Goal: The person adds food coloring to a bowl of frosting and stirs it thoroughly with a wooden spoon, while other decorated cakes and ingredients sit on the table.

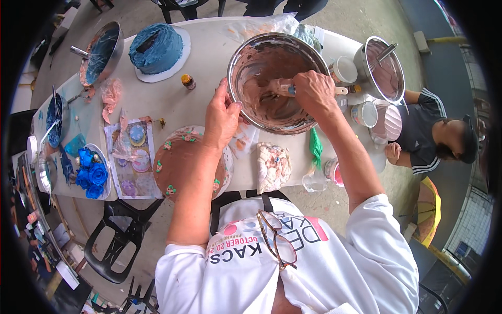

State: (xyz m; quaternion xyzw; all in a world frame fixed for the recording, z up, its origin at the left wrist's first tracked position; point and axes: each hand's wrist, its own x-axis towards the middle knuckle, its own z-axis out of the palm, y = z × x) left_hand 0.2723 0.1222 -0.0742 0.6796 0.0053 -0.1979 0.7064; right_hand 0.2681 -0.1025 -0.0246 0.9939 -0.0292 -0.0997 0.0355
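Note:
A large steel mixing bowl point(238, 49) of brown frosting point(261, 68) is in front of me, tilted so its inside shows. My left hand point(222, 112) grips the bowl's left rim, with the thumb near the edge. In my right hand point(316, 94) is a spatula point(341, 90); its pale handle end sticks out to the right of my fist. The spatula's other end is in the frosting and partly coated with it. Below my left wrist sits a round brown-frosted cake point(180, 165) with small pink and green piped decorations, partly hidden by my forearm.
A blue-frosted cake point(157, 49) stands at the far left, beside a steel bowl of blue frosting point(102, 60). Another brown frosting bowl point(387, 78) is at right, near a person point(436, 125). Blue flowers point(91, 175), a small bottle point(188, 81) and piping bags point(315, 146) lie around.

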